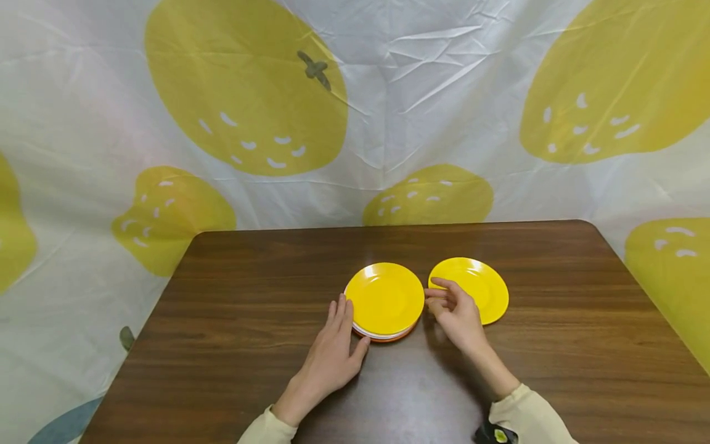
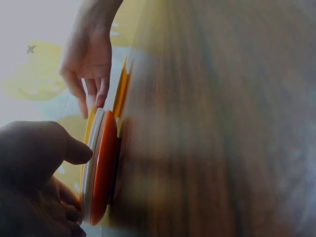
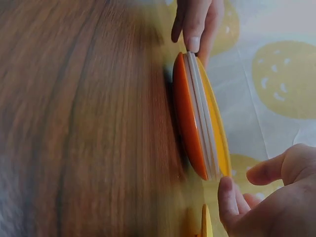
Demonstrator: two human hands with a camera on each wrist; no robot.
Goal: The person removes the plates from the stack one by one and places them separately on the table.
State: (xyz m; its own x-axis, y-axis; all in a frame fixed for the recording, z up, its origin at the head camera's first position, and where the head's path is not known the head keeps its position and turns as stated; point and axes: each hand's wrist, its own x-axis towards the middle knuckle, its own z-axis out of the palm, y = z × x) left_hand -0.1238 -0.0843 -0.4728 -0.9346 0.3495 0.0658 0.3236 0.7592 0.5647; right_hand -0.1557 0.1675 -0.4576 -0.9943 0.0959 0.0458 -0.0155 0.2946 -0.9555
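Note:
A stack on the table has a yellow plate (image 1: 385, 296) on top, white plates (image 3: 201, 113) in the middle and an orange one (image 3: 187, 116) at the bottom. My left hand (image 1: 328, 354) touches the stack's left side, fingers extended along the rim and thumb at the near edge. On the opposite side, the fingertips of my right hand (image 1: 461, 320) are right at the rim, its thumb held apart in the right wrist view. Another yellow plate (image 1: 490, 293) lies flat to the right of the stack, partly hidden behind the right hand.
Everything stands on a brown wood-grain table (image 1: 249, 283) with rounded far corners. A white curtain (image 1: 383, 111) printed with yellow fruit hangs behind it. A black device (image 1: 495, 434) is at the right sleeve.

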